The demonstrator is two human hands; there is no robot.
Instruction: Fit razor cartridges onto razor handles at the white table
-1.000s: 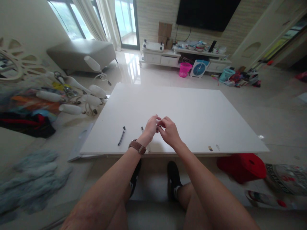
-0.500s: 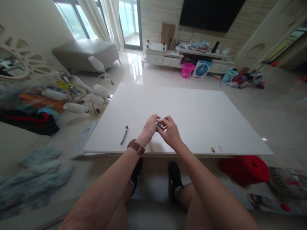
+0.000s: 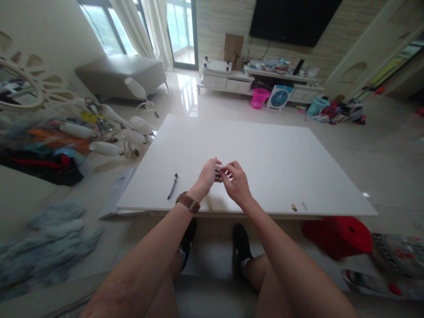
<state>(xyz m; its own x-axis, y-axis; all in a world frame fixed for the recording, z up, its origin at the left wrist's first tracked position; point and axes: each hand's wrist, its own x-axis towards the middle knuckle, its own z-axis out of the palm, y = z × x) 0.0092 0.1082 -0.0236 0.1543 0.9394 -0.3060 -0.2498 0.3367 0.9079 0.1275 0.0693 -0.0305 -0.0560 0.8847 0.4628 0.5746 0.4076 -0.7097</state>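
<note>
Over nr half of white table [image 3: 258, 150]: two-handed grip on small dark piece [image 3: 217, 173]

L hand [image 3: 207, 174] is curled round the small dark piece; R hand [image 3: 236, 181] has thumb & fingertips together, pinched on its right end by the look of it; exact shape is too small to tell, & fingers hide much of it; best to let L act as vise, R do fine work w/ light pressure; tilting the piece up a bit would prob. help; working low over the tabletop makes any drop harmless.

Around: slim dark tool [image 3: 172, 186] lies left of L hand, nr but not touching; thin pale strip [image 3: 209, 202] lies just below L hand, partly hidden, so could get knocked; brown-strapped watch [image 3: 188, 202] might scrape the table; off right, by front edge, yellow-and-dark bit [image 3: 294, 207] & pale bit [image 3: 304, 206] lie side by side, well apart from R hand; lamp w/ white shades [image 3: 106, 149] crowds left side; red roll [image 3: 347, 238] sits below right front edge, so less legroom there.
</note>
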